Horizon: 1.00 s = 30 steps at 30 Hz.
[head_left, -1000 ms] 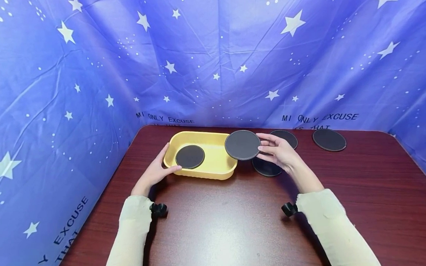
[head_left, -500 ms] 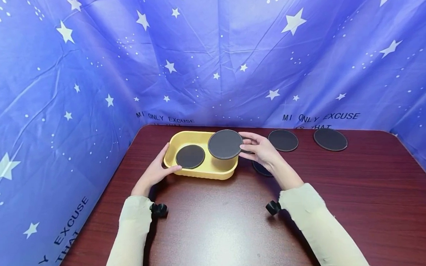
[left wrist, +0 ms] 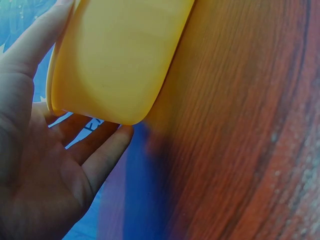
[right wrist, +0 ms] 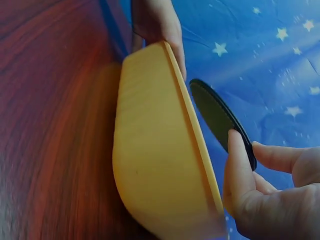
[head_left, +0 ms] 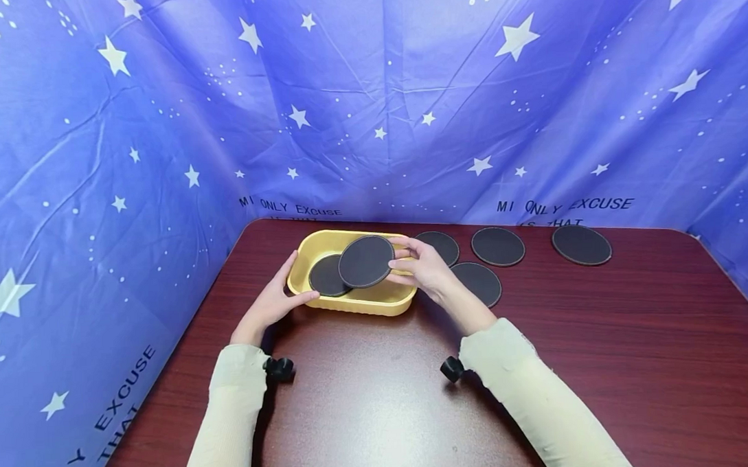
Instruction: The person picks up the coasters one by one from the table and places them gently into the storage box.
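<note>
My left hand (head_left: pixel 268 309) grips the left end of a yellow plastic basket (head_left: pixel 358 306), its thumb at the front rim; in the left wrist view the fingers curve round the basket's end. Inside, toward the left, lies a round black coaster (head_left: pixel 326 279), partly covered in the head view. Between thumb and fingers my right hand (head_left: pixel 429 269) pinches the edge of another black coaster (head_left: pixel 367 261) with a stitched rim. The right wrist view places this held coaster (right wrist: pixel 215 110) tilted, just above the basket's rim.
Several more black coasters lie to the right on the dark red wooden table (head_left: pixel 631 334): one at the back (head_left: pixel 498 246), one nearer the front (head_left: pixel 482 283), one farther right (head_left: pixel 581 245). A blue star-patterned cloth (head_left: pixel 381 96) rises behind the table and along its sides.
My right hand has carried the pinched coaster leftward, from the basket's right end to over its middle, where it overlaps the coaster inside. My left hand has stayed on the basket.
</note>
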### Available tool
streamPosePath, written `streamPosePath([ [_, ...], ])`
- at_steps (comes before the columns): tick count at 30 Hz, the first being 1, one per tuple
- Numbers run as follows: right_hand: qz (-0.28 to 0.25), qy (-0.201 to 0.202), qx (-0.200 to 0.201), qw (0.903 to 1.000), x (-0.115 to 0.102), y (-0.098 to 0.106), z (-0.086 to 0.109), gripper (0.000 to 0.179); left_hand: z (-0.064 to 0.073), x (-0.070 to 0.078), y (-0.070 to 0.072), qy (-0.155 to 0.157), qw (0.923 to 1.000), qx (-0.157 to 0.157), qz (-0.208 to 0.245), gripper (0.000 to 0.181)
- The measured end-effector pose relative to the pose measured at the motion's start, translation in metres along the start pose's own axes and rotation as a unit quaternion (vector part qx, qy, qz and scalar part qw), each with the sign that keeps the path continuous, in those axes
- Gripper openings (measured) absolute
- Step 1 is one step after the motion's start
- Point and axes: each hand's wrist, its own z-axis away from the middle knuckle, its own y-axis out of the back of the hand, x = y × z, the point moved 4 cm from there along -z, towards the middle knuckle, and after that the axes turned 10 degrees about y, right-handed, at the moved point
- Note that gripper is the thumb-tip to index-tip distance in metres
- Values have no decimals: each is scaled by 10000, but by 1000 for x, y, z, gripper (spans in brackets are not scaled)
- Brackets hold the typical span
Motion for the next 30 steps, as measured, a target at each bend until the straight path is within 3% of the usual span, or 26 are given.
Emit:
streamPosePath([
  [14, 883, -242, 72, 9958, 25, -42, -22, 59, 0, -1, 0, 17, 10000, -20, 32, 104],
  [22, 629, -733, 230, 9951, 42, -49, -31, 58, 0, -2, -2, 12, 10000, -6, 54, 103],
  [30, 615, -1054, 247, 9922, 44, -45, -31, 64, -1, -2, 0, 35, 10000, -12, 33, 104],
])
